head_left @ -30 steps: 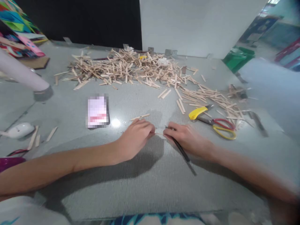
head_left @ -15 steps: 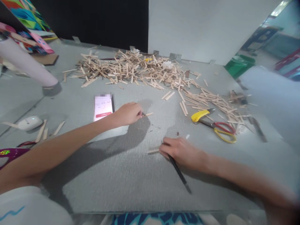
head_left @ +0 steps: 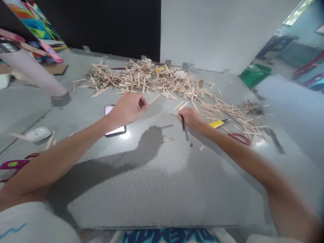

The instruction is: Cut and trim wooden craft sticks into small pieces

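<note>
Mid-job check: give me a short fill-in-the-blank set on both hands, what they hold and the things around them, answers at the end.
The left hand pinches a thin stick made of ____.
The right hand grips a slim tool coloured ____.
The phone is partly hidden by the ____ forearm.
The computer mouse is coloured ____.
Missing words: wood; black; left; white.
</note>
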The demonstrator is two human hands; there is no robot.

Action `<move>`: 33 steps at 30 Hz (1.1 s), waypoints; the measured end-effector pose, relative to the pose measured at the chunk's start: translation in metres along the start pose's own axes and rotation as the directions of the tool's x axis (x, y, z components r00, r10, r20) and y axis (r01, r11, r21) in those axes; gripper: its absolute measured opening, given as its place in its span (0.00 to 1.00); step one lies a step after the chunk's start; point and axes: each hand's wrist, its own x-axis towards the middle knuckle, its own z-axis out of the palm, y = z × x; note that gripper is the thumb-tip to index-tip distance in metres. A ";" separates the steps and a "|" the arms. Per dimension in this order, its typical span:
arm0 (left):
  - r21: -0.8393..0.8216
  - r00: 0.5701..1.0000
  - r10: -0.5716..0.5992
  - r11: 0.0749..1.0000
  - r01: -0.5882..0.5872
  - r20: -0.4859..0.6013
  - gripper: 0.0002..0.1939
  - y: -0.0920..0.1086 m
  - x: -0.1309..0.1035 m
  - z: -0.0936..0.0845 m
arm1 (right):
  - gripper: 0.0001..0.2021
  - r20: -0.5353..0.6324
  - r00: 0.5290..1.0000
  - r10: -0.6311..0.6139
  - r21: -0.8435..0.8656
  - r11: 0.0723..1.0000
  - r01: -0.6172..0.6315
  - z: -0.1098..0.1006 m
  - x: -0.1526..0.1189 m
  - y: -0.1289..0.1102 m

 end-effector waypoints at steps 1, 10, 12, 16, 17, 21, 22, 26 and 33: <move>-0.009 1.000 -0.001 1.000 0.001 -0.004 0.09 0.000 -0.001 -0.001 | 0.14 -0.001 1.000 -0.020 0.010 1.000 0.020 -0.001 -0.005 -0.007; -0.056 1.000 -0.016 0.998 0.018 0.021 0.10 0.004 -0.002 -0.004 | 0.10 0.290 0.863 -0.413 0.130 0.911 0.392 0.020 -0.073 -0.128; -0.061 1.000 -0.020 0.998 0.021 0.019 0.10 0.003 -0.003 -0.004 | 0.11 0.251 0.917 -0.310 0.075 0.951 0.301 0.025 -0.048 -0.116; -0.075 0.999 -0.018 0.997 0.020 0.031 0.09 0.002 -0.005 -0.005 | 0.14 0.136 0.985 -0.103 -0.003 0.995 0.104 0.024 0.023 -0.057; -0.078 0.999 -0.016 0.997 0.019 0.041 0.09 0.002 -0.005 -0.006 | 0.14 0.113 0.992 -0.059 -0.019 0.998 0.062 0.021 0.037 -0.041; -0.088 0.998 -0.022 0.996 0.027 0.059 0.09 0.002 -0.004 -0.008 | 0.13 0.058 0.997 0.040 -0.052 0.998 -0.037 0.008 0.065 -0.001; -0.090 0.998 -0.030 0.995 0.035 0.057 0.10 0.002 -0.004 -0.009 | 0.13 0.050 0.998 0.045 -0.053 0.998 -0.042 0.005 0.065 0.001; -0.097 0.998 -0.052 0.994 0.054 0.021 0.11 0.001 -0.003 -0.010 | 0.15 0.050 0.998 -0.024 -0.043 0.999 0.027 0.001 0.040 -0.022; -0.114 0.999 -0.044 0.993 0.041 -0.023 0.10 0.001 -0.003 -0.007 | 0.07 0.302 0.866 -0.399 0.078 0.915 0.395 0.018 -0.049 -0.134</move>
